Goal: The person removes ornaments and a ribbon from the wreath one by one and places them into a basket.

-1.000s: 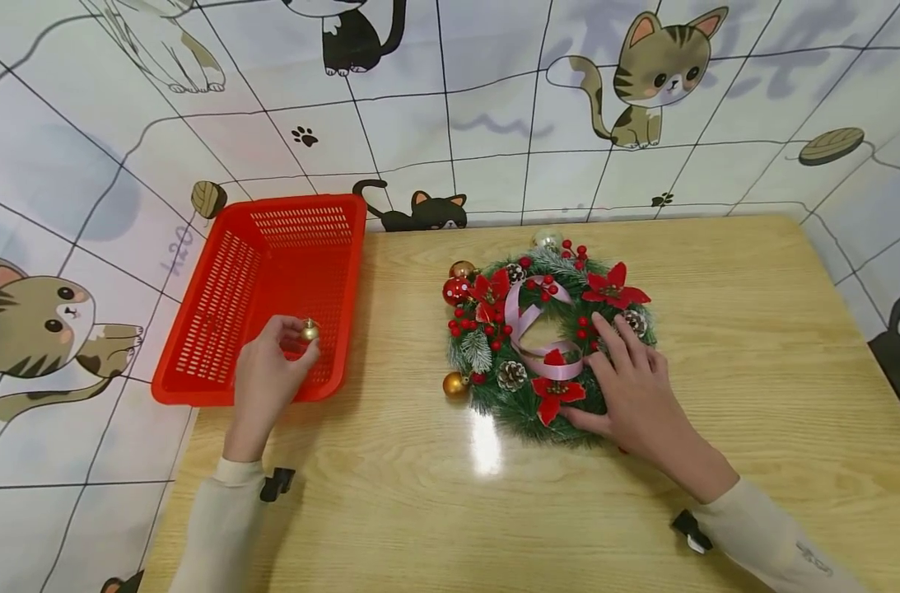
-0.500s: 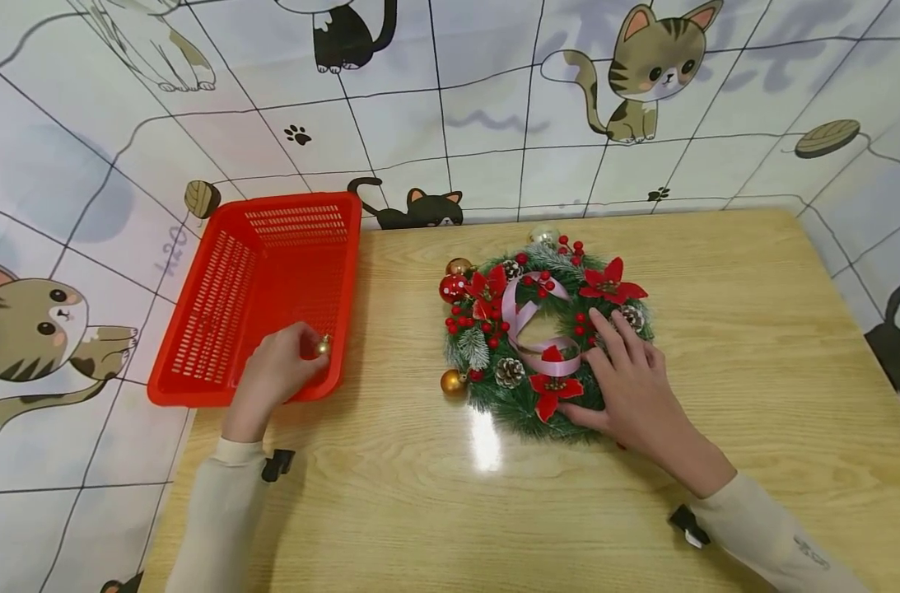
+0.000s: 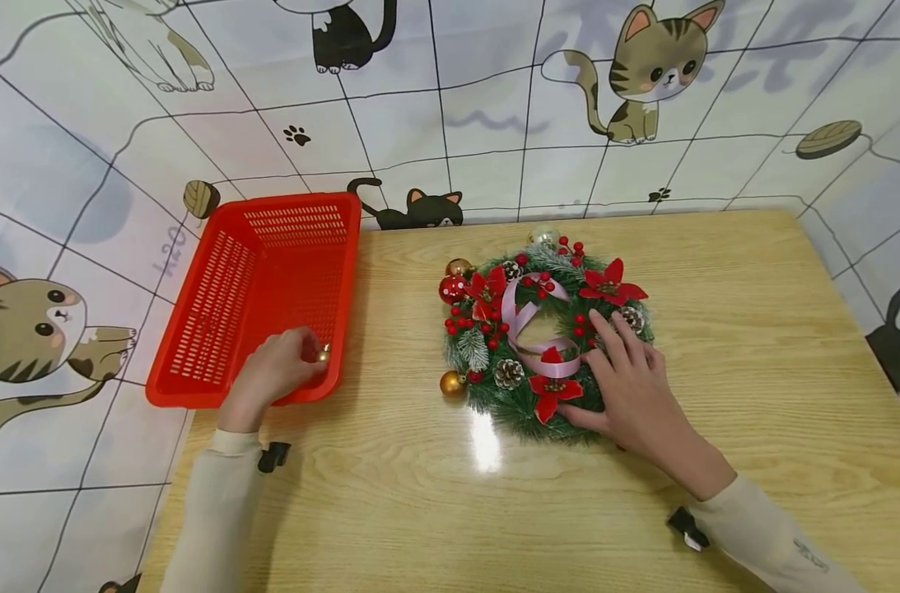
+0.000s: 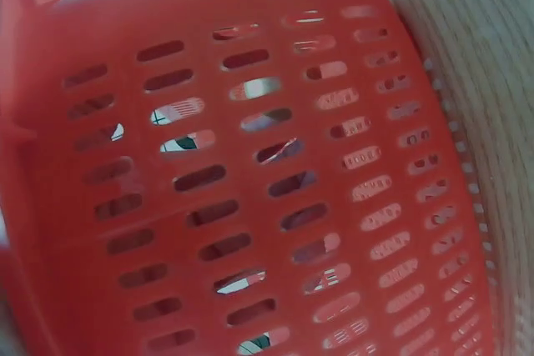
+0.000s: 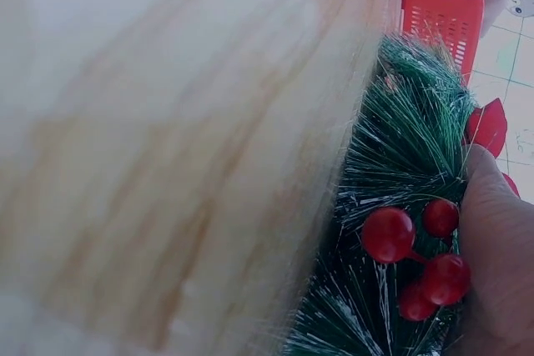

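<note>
In the head view my left hand reaches over the near side of the red plastic basket, thumb and fingers pinching a small gold bauble. The left wrist view shows only the basket's slotted wall; the hand is hidden there. My right hand rests on the right part of a green Christmas wreath, its fingers spread across the top and the thumb near a red poinsettia. Seen close in the right wrist view, the thumb lies against the needles beside red berries.
A pink ribbon lies coiled over the wreath's middle. Pine cones, more berries and baubles trim it, including a gold bauble at its left edge. The wooden table meets a cat-print wall covering behind and at the sides.
My left hand has moved right and lower into the basket's near right corner with the small gold bauble. My right hand stays in place on the wreath.
</note>
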The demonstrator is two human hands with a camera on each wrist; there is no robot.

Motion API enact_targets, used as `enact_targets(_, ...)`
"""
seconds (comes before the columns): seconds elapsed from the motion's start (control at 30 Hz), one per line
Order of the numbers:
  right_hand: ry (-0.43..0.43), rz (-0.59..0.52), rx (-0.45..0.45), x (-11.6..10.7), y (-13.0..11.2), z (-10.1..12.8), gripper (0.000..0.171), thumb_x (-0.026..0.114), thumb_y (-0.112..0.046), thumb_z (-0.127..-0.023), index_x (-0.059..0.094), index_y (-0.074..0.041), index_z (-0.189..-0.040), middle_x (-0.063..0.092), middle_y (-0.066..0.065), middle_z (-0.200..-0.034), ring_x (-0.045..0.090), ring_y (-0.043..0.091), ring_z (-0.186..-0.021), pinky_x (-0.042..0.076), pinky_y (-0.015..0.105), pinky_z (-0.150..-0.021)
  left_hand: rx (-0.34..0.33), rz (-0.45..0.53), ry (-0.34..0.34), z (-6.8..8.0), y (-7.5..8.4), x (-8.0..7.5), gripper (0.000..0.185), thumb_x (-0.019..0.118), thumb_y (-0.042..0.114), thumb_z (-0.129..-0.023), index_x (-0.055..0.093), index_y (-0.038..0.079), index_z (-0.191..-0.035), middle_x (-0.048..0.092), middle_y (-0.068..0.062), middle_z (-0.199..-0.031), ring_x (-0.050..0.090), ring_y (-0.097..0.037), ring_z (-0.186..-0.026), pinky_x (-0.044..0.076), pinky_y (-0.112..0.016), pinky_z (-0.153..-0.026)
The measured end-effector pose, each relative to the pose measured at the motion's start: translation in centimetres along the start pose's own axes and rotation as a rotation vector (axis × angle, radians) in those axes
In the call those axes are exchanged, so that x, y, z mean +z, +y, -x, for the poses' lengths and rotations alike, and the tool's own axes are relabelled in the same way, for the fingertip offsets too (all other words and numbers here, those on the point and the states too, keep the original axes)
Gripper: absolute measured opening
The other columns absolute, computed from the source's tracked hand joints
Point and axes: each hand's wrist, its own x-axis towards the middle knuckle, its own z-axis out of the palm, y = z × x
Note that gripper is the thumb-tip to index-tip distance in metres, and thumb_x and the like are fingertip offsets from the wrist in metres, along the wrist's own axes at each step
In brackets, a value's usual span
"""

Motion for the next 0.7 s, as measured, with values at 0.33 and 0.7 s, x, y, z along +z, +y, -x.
enact_targets(0.33,0.006,0.000,-0.006,-0.01,-0.11,-0.06,0.097,0.034,-0.092,-0.095,0.062,-0.001,-0.111,0.027,0.023,-0.175,0.019,0.049,-0.160,0.037,0.078,-0.096,0.012,-0.010,-0.040,-0.35,-0.18,-0.06,0.025,0.076,0.021,-0.100,0.071,0.001,-0.115,0.072,-0.012,-0.101,0.063,-0.028,-0.085,0.052,-0.041,-0.070)
enact_targets(0.7,0.012,0.005,-0.006,0.01,-0.05,0.01,0.097,0.034,-0.092,-0.095,0.061,-0.001,-0.111,0.026,0.022,-0.175,0.021,0.049,-0.160,0.037,0.078,-0.096,0.028,0.014,0.063,0.10,-0.02,0.23,0.034,0.072,0.031,-0.105,0.068,0.003,-0.123,0.074,-0.014,-0.104,0.065,-0.028,-0.084,0.055,-0.041,-0.070)
